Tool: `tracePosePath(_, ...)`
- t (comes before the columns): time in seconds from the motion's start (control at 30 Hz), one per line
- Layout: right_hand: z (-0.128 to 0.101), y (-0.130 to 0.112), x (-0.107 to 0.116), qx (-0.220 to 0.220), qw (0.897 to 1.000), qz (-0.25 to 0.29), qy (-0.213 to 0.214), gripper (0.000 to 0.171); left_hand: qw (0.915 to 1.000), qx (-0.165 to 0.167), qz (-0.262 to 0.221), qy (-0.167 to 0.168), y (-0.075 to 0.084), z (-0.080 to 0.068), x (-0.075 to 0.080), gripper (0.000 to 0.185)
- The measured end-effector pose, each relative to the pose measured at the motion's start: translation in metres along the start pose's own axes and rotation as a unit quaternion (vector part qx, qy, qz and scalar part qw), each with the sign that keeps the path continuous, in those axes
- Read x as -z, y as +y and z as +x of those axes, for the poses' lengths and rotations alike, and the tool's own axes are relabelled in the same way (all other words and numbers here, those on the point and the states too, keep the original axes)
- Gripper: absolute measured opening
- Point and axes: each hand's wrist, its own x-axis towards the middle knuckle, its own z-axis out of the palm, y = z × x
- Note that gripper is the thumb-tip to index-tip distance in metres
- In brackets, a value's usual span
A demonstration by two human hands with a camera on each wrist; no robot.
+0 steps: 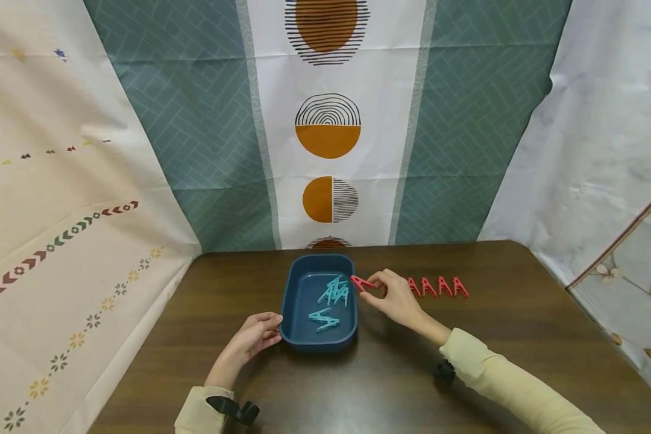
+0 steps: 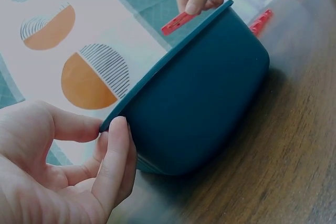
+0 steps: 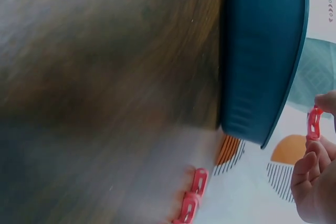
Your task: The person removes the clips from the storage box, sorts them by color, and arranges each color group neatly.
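Observation:
A dark blue plastic bin stands on the table with several light teal clothespins lying inside it. My left hand pinches the bin's near left rim between thumb and fingers, which the left wrist view shows closely. A red clothespin is pinched in the fingertips of my right hand, held over the bin's right rim. In the right wrist view that same red clothespin sits between thumb and fingers, above the rim's height.
Several more red clothespins lie in a row on the brown wooden table, right of the bin and beyond my right hand. Patterned cloth hangs behind the table's back edge, with pale cloth at both sides.

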Motion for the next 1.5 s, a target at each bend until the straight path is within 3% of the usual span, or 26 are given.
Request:
tracePosePath(0.43,-0.008,0.016,0.017,-0.001,1.0,-0.021,0.013,0.023,1.0,0.004,-0.001,0.002,-0.001,0.002,0.001,0.021)
tracePosePath(0.63,-0.016,0.025,0.024,-0.006,1.0,-0.019,0.018,0.02,0.9998,0.004,-0.017,-0.003,0.0,0.0,0.002,0.011)
tracePosePath(0.8,-0.023,0.033,0.032,-0.026,0.999,-0.025,0.022,0.02,0.9998,0.005,-0.018,-0.004,0.002,0.0,0.002,0.011)
tracePosePath(1.2,-0.035,0.045,0.046,-0.093,0.99,-0.087,-0.052,0.017,0.9995,0.01,-0.029,-0.003,0.0,0.003,0.001,0.007)
tracePosePath(1.5,-0.045,0.06,0.066,-0.136,0.982,-0.115,-0.062,0.021,0.9997,0.01,-0.022,0.0,0.0,0.003,0.001,0.007)
